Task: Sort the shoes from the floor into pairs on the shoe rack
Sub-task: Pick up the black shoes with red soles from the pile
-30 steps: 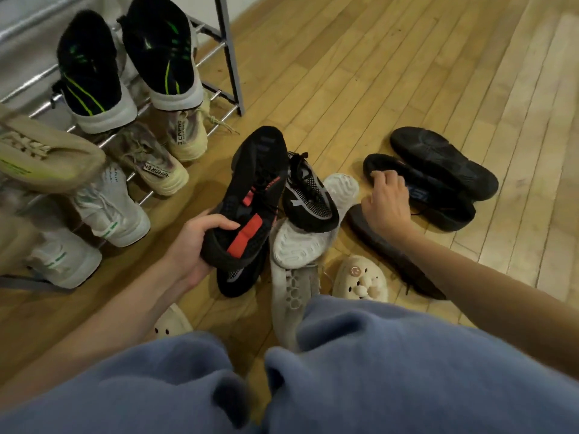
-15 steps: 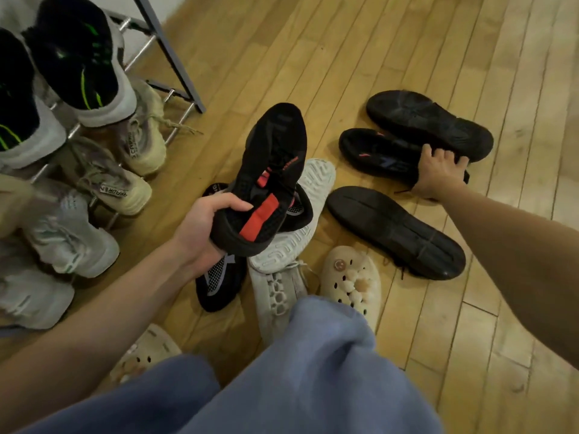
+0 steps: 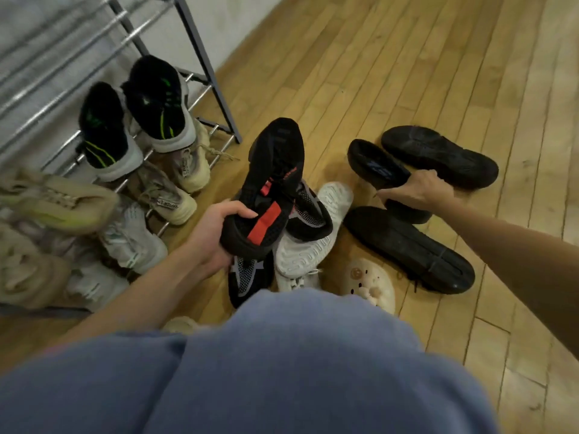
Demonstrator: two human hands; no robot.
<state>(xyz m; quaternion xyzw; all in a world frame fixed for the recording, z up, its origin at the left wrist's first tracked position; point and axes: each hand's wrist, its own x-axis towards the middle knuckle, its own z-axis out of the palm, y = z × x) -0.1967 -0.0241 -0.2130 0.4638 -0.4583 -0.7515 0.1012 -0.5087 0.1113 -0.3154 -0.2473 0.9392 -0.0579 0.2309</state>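
Left hand (image 3: 208, 238): I have it wrapped round the heel of the red-striped shoe (image 3: 271, 186), thumb over the collar, fingers (image 3: 241, 213) curled on top; the shoe is off the floor, toe pointing away.
Right hand (image 3: 418, 192): it grips the black shoe (image 3: 376, 166) at the heel end, fingers curled over the rim; that shoe lies between two upturned black shoes (image 3: 438, 151).
Pile: a mesh shoe (image 3: 308, 211) and a white shoe (image 3: 313, 245) sit under the red-striped shoe; a cream clog (image 3: 371, 283) is near my knees.
Rack (image 3: 200, 57): green-striped shoes (image 3: 156, 104) and beige pairs already stand on its rails, left of the pile.
Handling, knit shoe: I judge it light and soft; the upper will fold, so the stiffer heel is the place to hold.
Handling, black shoe: looks firmer and somewhat heavier; the collar rim gives a sure pinch, the smooth sole might slip.
Risk: laces trailing in the pile could snag as I lift.
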